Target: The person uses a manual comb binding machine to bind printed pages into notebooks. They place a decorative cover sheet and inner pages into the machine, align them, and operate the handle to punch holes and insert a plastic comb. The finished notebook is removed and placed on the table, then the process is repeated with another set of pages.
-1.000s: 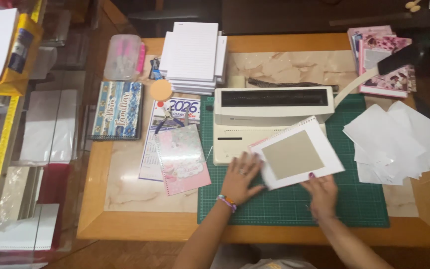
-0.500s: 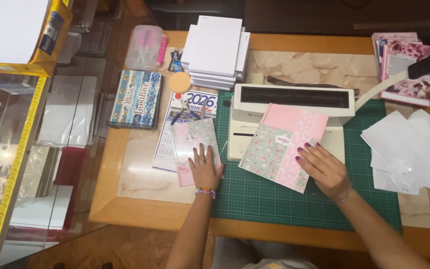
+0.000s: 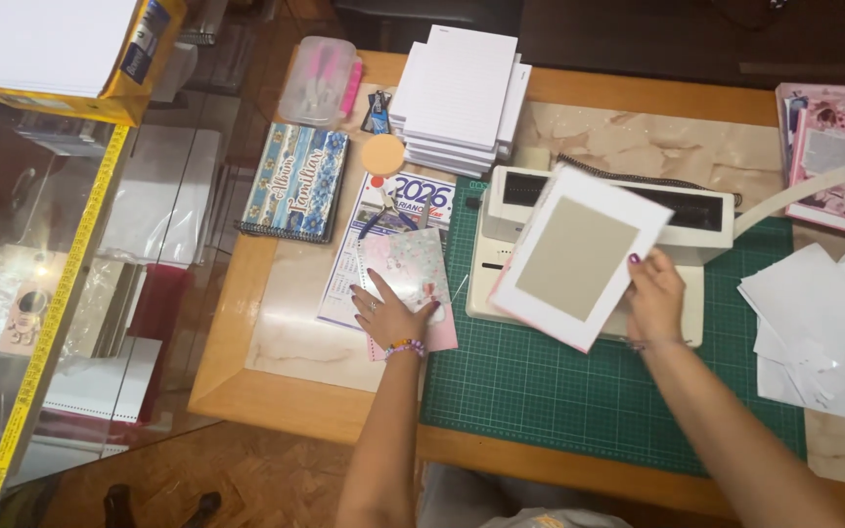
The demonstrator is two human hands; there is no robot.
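Card cover [image 3: 579, 256], white-bordered with a grey-beige centre panel and a thin pink edge, is held tilted at centre frame above the cream binding machine [image 3: 599, 230], which stands on the green cutting mat [image 3: 579, 381]. Right hand [image 3: 655, 296] pinches the cover's lower right edge, thumb on the near face, fingers behind; the card is clear of the machine, borne by that one edge alone. Left hand [image 3: 390, 315] lies flat and spread on a pink floral cover [image 3: 413, 284] at centre left, pressing rather than gripping it; that cover overlaps a printed calendar sheet [image 3: 398, 210]. Toward the top of the frame: a stack of white ruled pads [image 3: 462, 93]; at upper left, a blue spiral-bound album [image 3: 295, 183] and a clear plastic box of pens [image 3: 320, 80]; at right edge, loose white sheets [image 3: 823, 323] and floral-covered books [image 3: 833, 156].

Risks, as judged from this frame: a one-edge pinch lets the stiff card swing or slip, so it may drop skew onto the machine and dent a corner (the black wire coil [image 3: 628, 176] lying along the machine's far edge could also snag it). The flat left palm may skid the floral cover over the glossy calendar sheet, and a swinging forearm could scatter the loose sheets
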